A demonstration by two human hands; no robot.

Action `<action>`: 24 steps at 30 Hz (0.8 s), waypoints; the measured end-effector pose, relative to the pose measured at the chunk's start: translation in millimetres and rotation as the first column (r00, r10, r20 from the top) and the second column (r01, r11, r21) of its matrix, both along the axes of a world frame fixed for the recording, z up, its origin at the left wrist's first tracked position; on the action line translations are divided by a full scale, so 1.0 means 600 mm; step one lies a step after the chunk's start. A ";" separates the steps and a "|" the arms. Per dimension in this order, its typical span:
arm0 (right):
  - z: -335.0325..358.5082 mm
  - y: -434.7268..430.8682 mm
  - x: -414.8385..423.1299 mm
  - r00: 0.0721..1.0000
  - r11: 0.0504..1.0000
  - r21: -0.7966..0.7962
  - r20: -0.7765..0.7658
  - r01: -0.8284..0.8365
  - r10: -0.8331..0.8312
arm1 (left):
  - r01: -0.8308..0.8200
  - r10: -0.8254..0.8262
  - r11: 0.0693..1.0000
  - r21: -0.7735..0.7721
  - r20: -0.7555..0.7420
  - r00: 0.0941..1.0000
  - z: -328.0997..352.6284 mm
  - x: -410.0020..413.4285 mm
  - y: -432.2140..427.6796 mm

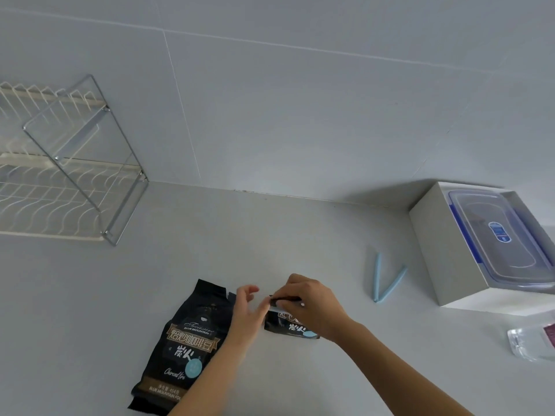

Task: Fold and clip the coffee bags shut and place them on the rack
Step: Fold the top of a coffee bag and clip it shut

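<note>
Head cam: I see my right hand [309, 304] w/ fingers pinched on the folded top of the small coffee bag [289, 325], mid-surface [270, 235]. Left hand [247, 313] sits just beside it, fingers spread, holding nothing. Big coffee bag [183, 349] lies flat to the left. Blue clip [386, 279] lies apart at right, rack [69, 163] far left.

On the bench [270, 229] we've got the rack [69, 175] at ten o'clock, the box [444, 253] at two, the clip [387, 280] beside it, and two coffee bags [183, 346] at six.
</note>
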State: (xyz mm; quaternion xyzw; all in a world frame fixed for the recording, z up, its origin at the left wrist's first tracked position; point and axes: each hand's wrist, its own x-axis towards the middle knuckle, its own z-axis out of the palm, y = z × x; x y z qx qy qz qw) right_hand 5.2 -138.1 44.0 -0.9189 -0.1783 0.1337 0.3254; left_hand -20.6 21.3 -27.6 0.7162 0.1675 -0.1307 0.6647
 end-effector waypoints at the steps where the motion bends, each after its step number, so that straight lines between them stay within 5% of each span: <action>1: 0.006 -0.010 0.004 1.000 1.000 0.000 -0.007 0.006 -0.006 | -0.010 0.008 0.997 0.078 0.030 1.000 0.004 0.007 0.006; 4: 0.013 -0.058 0.008 0.991 0.990 0.059 -0.037 0.130 -0.128 | -0.013 -0.008 0.978 0.210 0.099 0.995 0.023 0.018 0.008; 8: -0.008 -0.121 -0.012 0.929 0.919 0.168 -0.171 0.357 -0.329 | 0.019 -0.063 0.980 0.198 0.219 0.974 0.059 0.034 -0.013; 15: -0.046 -0.144 -0.046 0.766 0.731 0.278 -0.404 0.624 -0.500 | 0.373 -0.414 0.902 0.217 0.192 0.890 0.135 0.068 -0.064; 18: -0.045 -0.126 -0.048 0.713 0.643 0.340 -0.490 0.686 -0.501 | 0.566 -0.617 0.744 0.354 0.040 0.786 0.147 0.072 -0.068; 20: -0.041 -0.109 -0.045 0.720 0.633 0.373 -0.509 0.679 -0.472 | 0.667 -0.744 0.517 0.537 -0.104 0.660 0.148 0.067 -0.080; 22: -0.041 -0.095 -0.041 0.736 0.630 0.404 -0.505 0.663 -0.451 | 0.640 -0.800 0.324 0.697 -0.159 0.579 0.144 0.060 -0.100; 24: -0.045 -0.094 -0.037 0.721 0.596 0.423 -0.519 0.683 -0.458 | 0.546 -0.806 0.292 0.786 -0.105 0.582 0.137 0.054 -0.122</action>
